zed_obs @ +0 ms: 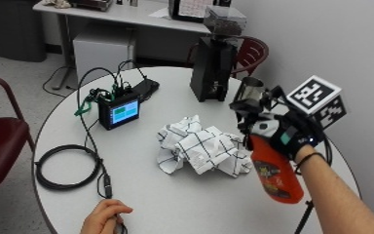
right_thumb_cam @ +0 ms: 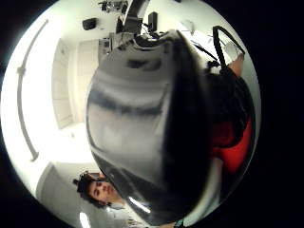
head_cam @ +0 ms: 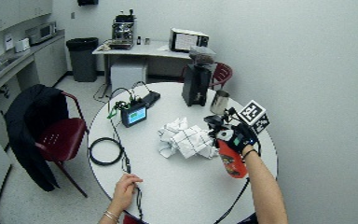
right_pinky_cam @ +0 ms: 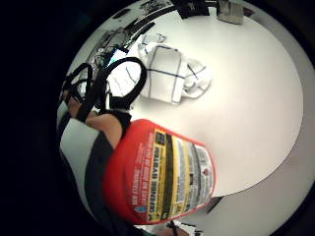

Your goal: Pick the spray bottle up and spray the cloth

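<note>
Closest to the palm cameras, the red spray bottle (right_pinky_cam: 160, 177) is seen with its yellow label, held up in the air above the white round desk (zed_obs: 174, 204). It is gripped by the gloved right hand (zed_obs: 284, 134), whose fingers are curled round the neck just under the black spray head (zed_obs: 249, 107). The nozzle is pointed toward the crumpled white cloth (zed_obs: 200, 148) with dark lines, which lies in the middle of the desk, near the bottle but apart from it. The bottle is judged to be stiff plastic, smooth and maybe a little slippery, and its weight cannot be told because the liquid level is not visible. The neck is judged the best place to hold it, so that the trigger can be reached. The bare hand (zed_obs: 106, 214) is rested at the desk edge.
</note>
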`<state>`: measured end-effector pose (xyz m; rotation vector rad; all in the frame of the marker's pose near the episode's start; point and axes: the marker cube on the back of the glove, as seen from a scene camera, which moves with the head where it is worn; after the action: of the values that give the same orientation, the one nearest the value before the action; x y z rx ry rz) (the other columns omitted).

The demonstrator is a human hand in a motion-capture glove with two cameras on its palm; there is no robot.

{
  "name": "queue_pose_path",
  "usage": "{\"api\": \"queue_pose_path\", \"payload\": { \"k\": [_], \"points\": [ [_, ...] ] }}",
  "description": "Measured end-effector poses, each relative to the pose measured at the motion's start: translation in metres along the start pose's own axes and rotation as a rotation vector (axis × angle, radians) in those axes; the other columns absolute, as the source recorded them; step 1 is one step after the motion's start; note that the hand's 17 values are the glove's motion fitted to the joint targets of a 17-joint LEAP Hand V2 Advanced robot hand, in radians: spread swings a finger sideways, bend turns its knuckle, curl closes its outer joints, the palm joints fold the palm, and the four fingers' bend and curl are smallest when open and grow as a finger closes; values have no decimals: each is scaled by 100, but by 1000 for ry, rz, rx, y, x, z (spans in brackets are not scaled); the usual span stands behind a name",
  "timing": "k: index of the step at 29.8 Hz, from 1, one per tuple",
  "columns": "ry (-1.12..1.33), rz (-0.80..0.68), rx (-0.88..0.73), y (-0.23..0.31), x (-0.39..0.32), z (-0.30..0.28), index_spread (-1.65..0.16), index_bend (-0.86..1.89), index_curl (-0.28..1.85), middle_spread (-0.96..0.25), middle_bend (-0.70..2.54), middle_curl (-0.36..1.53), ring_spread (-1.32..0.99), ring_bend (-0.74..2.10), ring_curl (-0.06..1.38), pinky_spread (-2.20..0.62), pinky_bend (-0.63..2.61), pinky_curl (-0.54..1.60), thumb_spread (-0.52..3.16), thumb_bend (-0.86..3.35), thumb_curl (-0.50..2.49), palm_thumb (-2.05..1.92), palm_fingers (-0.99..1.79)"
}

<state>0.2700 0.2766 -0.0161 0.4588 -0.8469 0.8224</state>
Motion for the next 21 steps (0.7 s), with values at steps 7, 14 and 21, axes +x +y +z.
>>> {"api": "queue_pose_path", "payload": {
  "k": [7,14,21],
  "points": [
    [97,-36,34,4,-58,-29,-16,16,38,-7,62,48,-10,68,42,10,20,28,84,-3,56,89,127],
    [-18,39,-83,-11,-3,37,-16,16,39,-8,63,48,-10,69,42,8,20,30,84,-3,57,88,127],
    [-25,-32,6,-8,-44,-5,-16,16,39,-8,63,48,-10,70,43,8,20,31,84,-3,58,87,127]
  ]
}}
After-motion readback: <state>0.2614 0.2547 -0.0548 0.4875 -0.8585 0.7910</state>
